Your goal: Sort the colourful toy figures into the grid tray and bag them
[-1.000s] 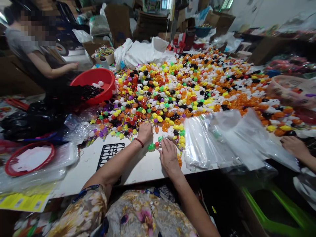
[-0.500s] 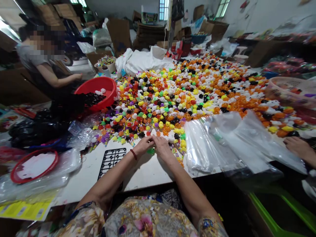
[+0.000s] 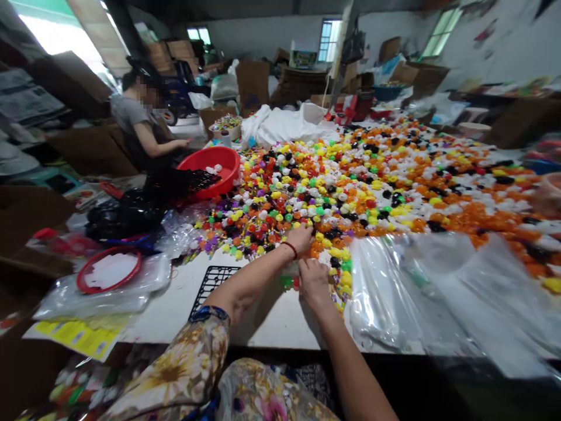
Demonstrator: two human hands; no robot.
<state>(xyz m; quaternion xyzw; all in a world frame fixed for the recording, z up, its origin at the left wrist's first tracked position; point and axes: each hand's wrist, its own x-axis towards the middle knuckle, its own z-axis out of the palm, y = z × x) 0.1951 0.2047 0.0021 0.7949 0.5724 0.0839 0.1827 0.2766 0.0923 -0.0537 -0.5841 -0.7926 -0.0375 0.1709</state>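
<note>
My left hand (image 3: 300, 238), with a dark red bead bracelet (image 3: 290, 250) at the wrist, reaches into the near edge of a large heap of small colourful plastic pieces (image 3: 280, 202). Its fingers are bent down among the pieces, and the tips are hidden. Closer to me, my right hand (image 3: 314, 279) is low over the white table (image 3: 263, 316) with its fingers curled. Beside its fingertips are a green piece (image 3: 286, 282) and a red piece (image 3: 297, 283); what it grips is too small to make out. A black plastic grid (image 3: 214, 283) lies left of my forearms.
Clear plastic bags (image 3: 381, 292) lie to the right. A red basin (image 3: 225, 169) and a red basket (image 3: 137, 275) with white card are on the left. A person (image 3: 146, 126) sits beyond the basin. A white cloth (image 3: 289, 124) lies behind the heap.
My hands were together; now the left has moved forward into the heap, and the right stays nearer me. My view has turned left. A co-worker's hand at the right edge is out of view.
</note>
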